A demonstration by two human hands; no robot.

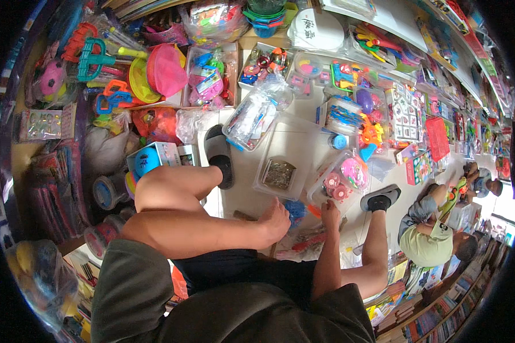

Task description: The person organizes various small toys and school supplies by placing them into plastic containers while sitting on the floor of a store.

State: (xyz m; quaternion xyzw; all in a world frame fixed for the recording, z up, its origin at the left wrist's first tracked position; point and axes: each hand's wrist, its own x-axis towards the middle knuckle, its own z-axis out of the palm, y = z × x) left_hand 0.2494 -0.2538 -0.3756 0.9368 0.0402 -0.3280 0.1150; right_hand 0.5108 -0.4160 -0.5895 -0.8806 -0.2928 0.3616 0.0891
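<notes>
My left hand is held low between my knees, its fingers curled beside a blue bundle; whether it holds something small is unclear. My right hand is at the near edge of a clear plastic box with pink toys inside; its grip cannot be made out. An orange piece lies just left of that hand. Ahead of my hands stands a long translucent bin, holding a smaller tray of small metallic items. Red packaged items lie under and between my forearms.
Beyond the bin are a bagged clear box, a box of blue-tipped items and cartons of toys. Toy nets and a blue ball are to the left. A person sits at right beside bookshelves; another is farther back.
</notes>
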